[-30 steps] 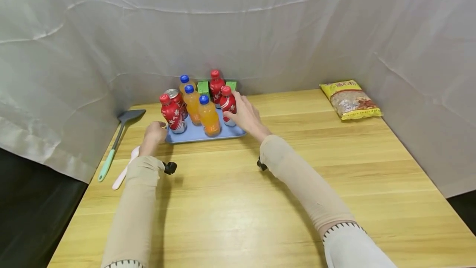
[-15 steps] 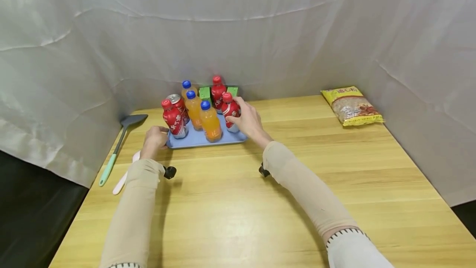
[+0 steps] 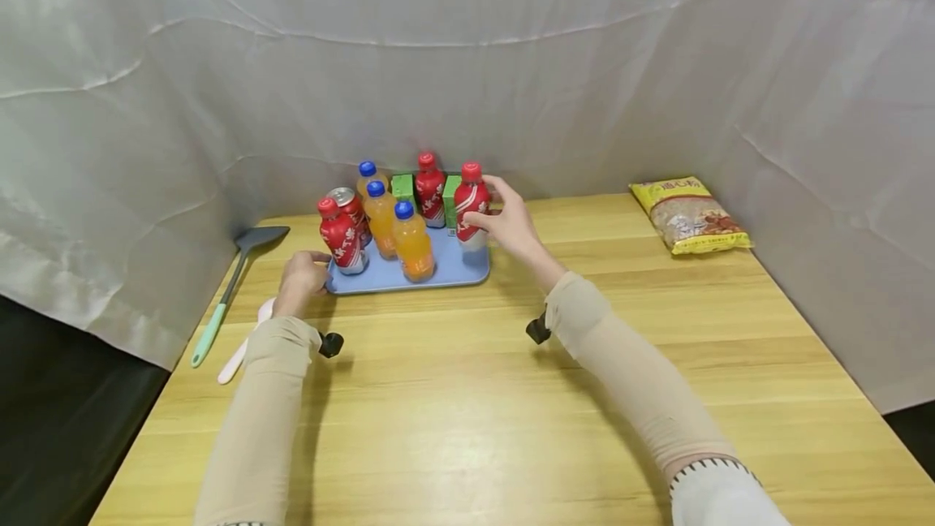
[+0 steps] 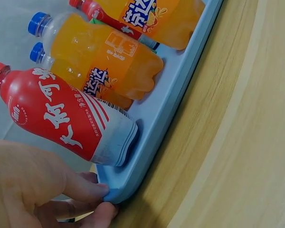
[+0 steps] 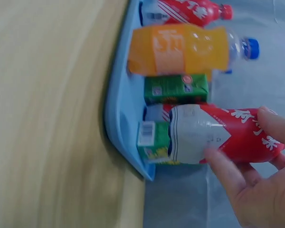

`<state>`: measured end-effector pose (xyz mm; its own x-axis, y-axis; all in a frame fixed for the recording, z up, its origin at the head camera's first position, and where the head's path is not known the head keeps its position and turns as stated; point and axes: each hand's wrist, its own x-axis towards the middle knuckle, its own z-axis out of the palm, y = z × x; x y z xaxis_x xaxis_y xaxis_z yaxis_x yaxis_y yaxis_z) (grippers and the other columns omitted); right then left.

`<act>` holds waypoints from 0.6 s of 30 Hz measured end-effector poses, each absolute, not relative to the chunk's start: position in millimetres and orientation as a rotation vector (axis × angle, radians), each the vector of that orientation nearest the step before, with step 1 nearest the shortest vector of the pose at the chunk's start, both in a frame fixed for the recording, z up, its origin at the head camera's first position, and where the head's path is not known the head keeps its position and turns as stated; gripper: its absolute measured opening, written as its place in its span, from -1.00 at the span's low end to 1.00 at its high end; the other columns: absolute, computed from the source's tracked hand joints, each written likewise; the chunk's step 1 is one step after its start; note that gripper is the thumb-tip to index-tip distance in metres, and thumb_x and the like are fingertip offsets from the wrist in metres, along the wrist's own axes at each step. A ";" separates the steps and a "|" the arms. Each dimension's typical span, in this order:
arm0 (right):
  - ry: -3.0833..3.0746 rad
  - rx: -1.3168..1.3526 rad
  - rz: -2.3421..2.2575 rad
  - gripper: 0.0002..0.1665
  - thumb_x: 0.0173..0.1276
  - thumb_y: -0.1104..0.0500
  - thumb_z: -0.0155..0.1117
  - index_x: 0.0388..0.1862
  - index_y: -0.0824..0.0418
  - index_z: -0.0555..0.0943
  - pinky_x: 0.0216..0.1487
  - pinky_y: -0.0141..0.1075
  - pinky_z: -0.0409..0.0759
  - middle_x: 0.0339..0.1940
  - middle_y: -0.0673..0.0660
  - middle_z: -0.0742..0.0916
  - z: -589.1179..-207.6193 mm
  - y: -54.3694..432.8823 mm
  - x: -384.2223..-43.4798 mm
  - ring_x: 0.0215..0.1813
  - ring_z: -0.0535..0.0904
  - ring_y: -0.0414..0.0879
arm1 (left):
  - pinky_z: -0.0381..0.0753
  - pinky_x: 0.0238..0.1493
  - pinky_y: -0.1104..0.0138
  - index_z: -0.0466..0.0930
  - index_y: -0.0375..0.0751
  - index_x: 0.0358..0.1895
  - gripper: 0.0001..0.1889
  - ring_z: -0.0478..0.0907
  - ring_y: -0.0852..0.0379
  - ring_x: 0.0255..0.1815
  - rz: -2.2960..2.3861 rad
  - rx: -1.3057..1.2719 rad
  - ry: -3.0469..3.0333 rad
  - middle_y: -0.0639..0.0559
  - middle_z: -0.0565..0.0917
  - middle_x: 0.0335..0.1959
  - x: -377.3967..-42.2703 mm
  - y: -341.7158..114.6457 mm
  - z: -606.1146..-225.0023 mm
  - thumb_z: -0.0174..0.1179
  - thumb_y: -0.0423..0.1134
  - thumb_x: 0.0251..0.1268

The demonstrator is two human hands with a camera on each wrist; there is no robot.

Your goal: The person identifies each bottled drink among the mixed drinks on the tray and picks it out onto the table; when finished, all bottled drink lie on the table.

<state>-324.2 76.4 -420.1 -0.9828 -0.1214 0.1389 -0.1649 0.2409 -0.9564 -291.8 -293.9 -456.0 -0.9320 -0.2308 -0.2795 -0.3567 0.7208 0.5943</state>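
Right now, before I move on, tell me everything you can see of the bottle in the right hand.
The bottle looks like plastic, with a red cap on, a red upper body bearing white characters, and a pale lower part. The right hand grips it from its right side. It is roughly upright over the right end of the blue tray, in front of a green carton; its base appears raised off the tray. Its fill level does not show.

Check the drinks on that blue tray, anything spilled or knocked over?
Nothing stands out: no spill or damage shows, and the orange bottles stand upright on the tray. One red bottle is raised, but the right hand holds it.
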 end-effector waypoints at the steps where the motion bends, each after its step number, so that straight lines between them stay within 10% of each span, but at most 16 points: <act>1: -2.438 0.276 1.918 -0.13 0.36 0.22 0.53 0.59 -0.05 0.39 0.08 0.19 0.77 0.33 0.30 0.63 -418.5 80.6 -324.9 0.24 0.67 0.24 | 0.60 -0.43 0.49 0.47 -0.35 0.47 -0.38 0.57 0.20 -0.42 1.003 -0.473 2.733 -0.45 0.53 0.34 -292.3 -293.7 -455.9 0.01 -0.48 0.29; 18: -2.459 0.152 1.745 -0.12 0.38 0.22 0.51 0.61 -0.04 0.37 -0.05 -0.07 0.79 0.40 0.27 0.60 -423.2 130.6 -360.0 0.24 0.67 0.23 | 0.52 -0.37 0.38 0.50 -0.31 0.46 -0.40 0.58 0.10 -0.40 0.943 -0.429 2.788 -0.45 0.60 0.27 -290.6 -296.9 -459.4 0.05 -0.44 0.31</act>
<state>-360.0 130.6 -423.2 -0.9875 -0.0114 0.1575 -0.1524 0.3291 -0.9319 -290.6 -296.9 -459.4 -0.9447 -0.2156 -0.2473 -0.3214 0.7590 0.5662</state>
